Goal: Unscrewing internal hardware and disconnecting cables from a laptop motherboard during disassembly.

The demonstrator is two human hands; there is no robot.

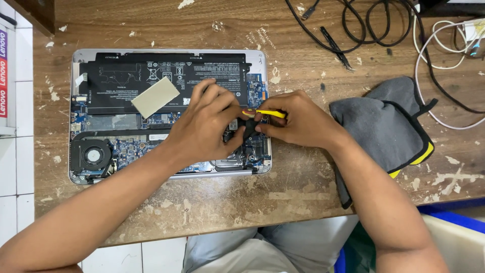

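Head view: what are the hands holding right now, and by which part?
Both hands, left hand and right hand, grip a yellow-and-black tool at its handle, over the open laptop. Its tip is hidden by the fingers.

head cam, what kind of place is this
Probably a small electronics repair bench. An opened laptop lies on a scarred wooden table, both hands work inside it, the right hand with a yellow-handled tool, the left hand beside it. Loose cables and a grey cloth lie nearby.
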